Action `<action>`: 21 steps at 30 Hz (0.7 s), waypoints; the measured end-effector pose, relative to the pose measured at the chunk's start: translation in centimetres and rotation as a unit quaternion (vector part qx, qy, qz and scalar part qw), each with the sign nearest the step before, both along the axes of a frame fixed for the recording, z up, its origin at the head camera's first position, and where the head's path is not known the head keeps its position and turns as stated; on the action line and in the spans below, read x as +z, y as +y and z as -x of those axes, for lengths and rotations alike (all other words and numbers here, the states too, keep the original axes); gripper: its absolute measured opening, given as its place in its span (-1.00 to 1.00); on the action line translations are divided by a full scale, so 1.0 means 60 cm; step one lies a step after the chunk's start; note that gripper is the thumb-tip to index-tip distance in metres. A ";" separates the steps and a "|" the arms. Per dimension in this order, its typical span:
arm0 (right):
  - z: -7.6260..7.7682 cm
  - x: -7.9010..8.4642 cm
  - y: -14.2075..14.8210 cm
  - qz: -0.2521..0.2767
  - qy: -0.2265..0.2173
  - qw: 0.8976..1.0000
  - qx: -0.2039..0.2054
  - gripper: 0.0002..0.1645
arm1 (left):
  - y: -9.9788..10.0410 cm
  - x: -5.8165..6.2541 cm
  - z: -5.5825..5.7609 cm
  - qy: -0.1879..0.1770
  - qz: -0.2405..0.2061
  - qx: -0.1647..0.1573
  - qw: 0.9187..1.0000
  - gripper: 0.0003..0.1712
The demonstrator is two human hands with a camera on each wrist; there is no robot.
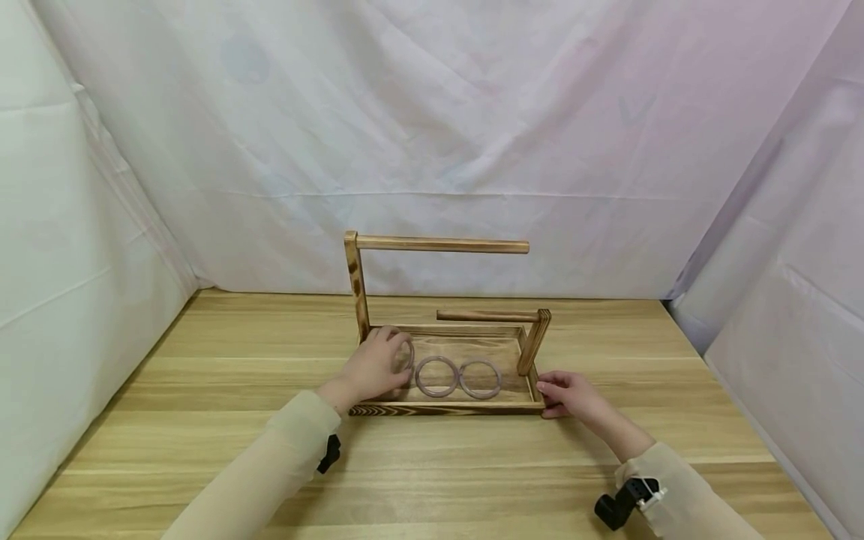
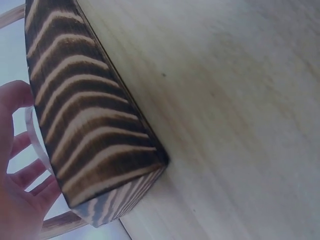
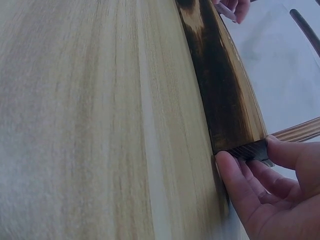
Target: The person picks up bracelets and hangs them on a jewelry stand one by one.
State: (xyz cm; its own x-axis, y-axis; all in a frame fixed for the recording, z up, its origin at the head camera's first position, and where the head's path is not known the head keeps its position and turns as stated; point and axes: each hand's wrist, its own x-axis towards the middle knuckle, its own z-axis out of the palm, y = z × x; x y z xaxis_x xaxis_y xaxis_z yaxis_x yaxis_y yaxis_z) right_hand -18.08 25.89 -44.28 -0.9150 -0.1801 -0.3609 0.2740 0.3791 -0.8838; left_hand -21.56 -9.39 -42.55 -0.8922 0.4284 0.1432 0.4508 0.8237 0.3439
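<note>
A wooden jewelry stand (image 1: 445, 409) has a shallow tray base with dark burnt grain, a tall bar (image 1: 442, 244) at the left and a short bar (image 1: 486, 316) at the right. Two pale purple bangles (image 1: 437, 376) lie side by side in the tray. My left hand (image 1: 370, 367) reaches over the tray's left part and holds a third bangle (image 2: 37, 135) between thumb and fingers, tilted up. With thumb on the rim and fingers against the outer side, my right hand (image 3: 270, 190) grips the tray's front right corner.
The stand sits on a wood-grain table (image 1: 223, 367). A white cloth (image 1: 432, 135) hangs behind it, with more cloth at both sides. Both bars rise above the tray on uprights, the left upright (image 1: 358, 289) close beyond my left hand.
</note>
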 end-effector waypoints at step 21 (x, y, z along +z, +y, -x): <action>0.001 0.000 0.004 0.004 0.002 1.000 0.013 -0.43 | 0.002 0.009 0.002 -0.009 -0.152 0.017 0.988 -0.36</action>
State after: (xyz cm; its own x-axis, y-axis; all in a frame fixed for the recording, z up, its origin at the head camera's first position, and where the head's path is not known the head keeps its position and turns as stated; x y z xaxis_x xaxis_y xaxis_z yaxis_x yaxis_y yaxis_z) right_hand -18.11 26.14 -44.28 -0.9111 -0.2077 -0.3561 0.2608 0.3788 -0.8880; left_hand -21.70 -9.29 -41.98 -0.9089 0.3374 0.2451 0.4162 0.6959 0.5853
